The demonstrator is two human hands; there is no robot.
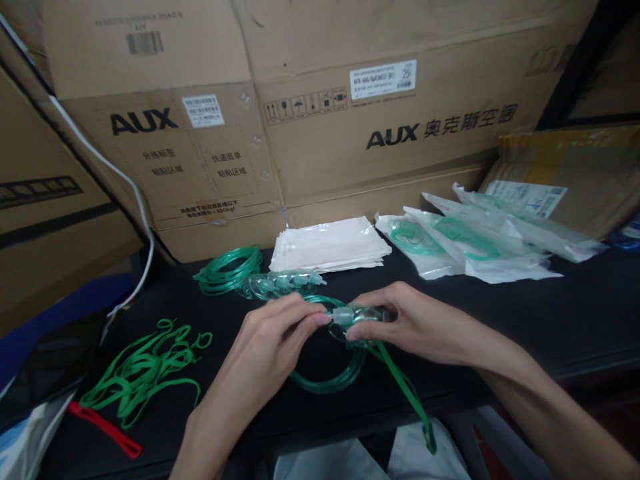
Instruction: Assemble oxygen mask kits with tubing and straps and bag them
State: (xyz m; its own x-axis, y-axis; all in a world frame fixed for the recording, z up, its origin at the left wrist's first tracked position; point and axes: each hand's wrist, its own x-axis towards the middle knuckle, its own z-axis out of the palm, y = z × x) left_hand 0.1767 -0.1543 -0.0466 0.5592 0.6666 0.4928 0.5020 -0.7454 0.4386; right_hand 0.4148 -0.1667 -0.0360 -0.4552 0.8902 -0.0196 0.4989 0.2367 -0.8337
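Observation:
A clear plastic oxygen mask [369, 313] is gripped between the thumb and fingers of my right hand [417, 320]. From it a green elastic strap [404, 385] hangs down toward the table's front edge. My left hand [277, 333] pinches the end of a green tube [327, 385] right at the mask's pale connector [342, 316]; whether the tube is seated on it is hidden by my fingertips. The tube lies looped on the table beneath both hands. Just behind my left hand, several clear masks [280, 285] lie nested in a row.
Coiled green tubing [227, 270] sits at the back left, beside a stack of white pouches [330, 245]. Filled pouches [465, 243] lie back right. Loose green straps [145, 370] and a red tool [107, 430] are on the left. Large cardboard boxes [320, 160] wall the back.

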